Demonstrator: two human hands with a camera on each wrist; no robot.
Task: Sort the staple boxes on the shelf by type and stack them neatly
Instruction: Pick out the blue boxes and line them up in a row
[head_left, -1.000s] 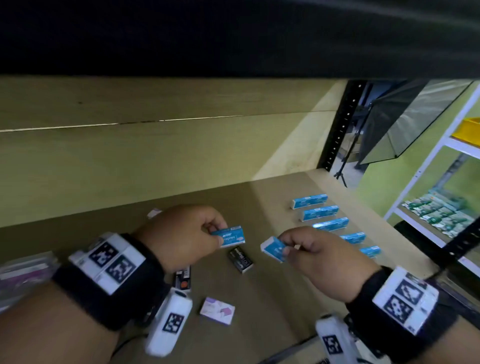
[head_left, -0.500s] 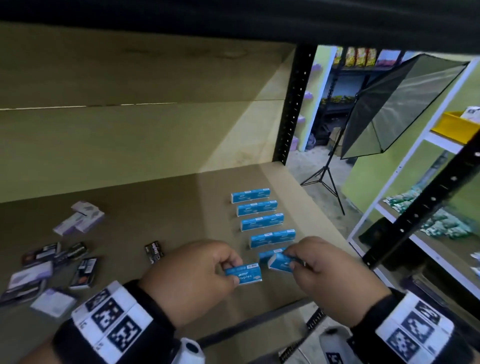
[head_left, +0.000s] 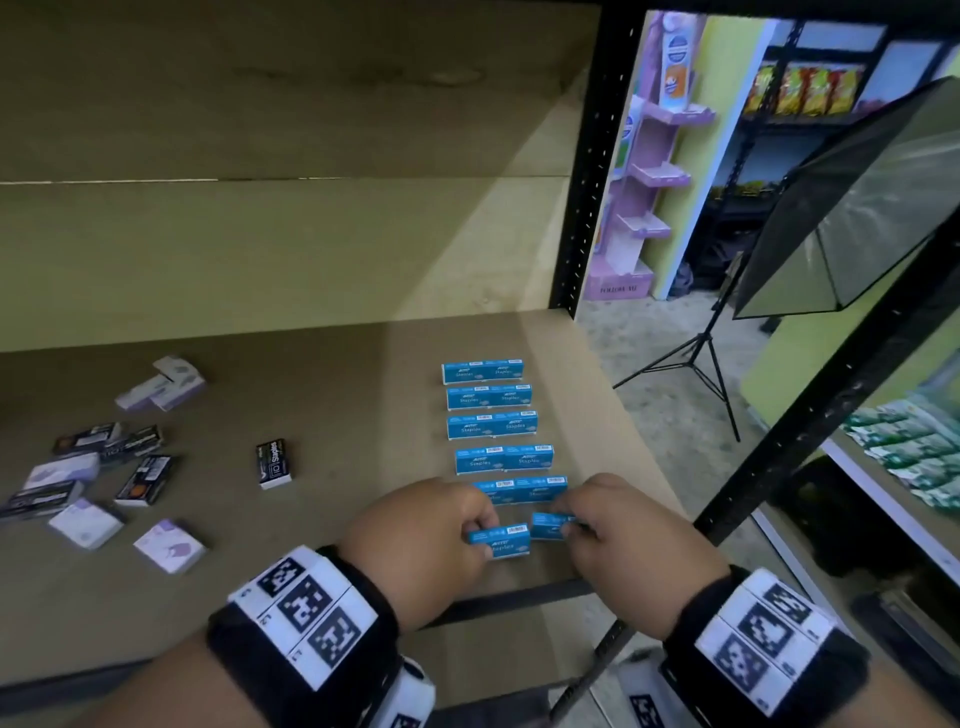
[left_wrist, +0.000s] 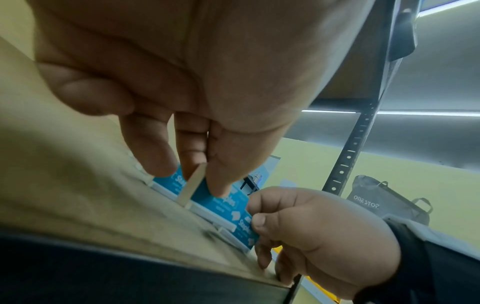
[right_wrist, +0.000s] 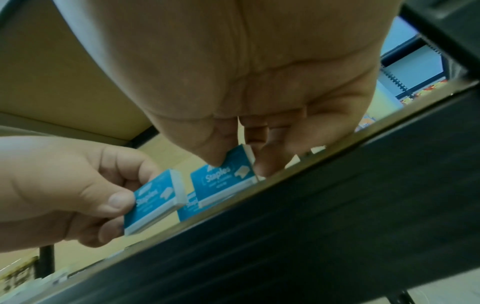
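Note:
Several rows of blue staple boxes (head_left: 483, 372) lie in pairs on the right part of the brown shelf (head_left: 363, 395). In front of the nearest row, my left hand (head_left: 487, 534) pinches one blue box (head_left: 501, 540) by its left end. My right hand (head_left: 567, 522) pinches a second blue box (head_left: 546, 525) by its right end. The two boxes sit almost end to end, low over the shelf. The left wrist view shows my left fingers (left_wrist: 155, 162) on that box (left_wrist: 201, 192). In the right wrist view my thumb and fingers pinch the other box (right_wrist: 224, 175).
Black staple boxes (head_left: 272, 463) and white-purple boxes (head_left: 169, 545) lie scattered at the shelf's left. A dark front rail (head_left: 519, 597) runs just below my hands, and a black upright post (head_left: 587, 156) bounds the shelf on the right. Beyond stands a softbox (head_left: 852, 208) on a tripod.
Both hands have carried their blue boxes rightward and toward the shelf's front, down to just before the nearest blue row. The head view has swung right.

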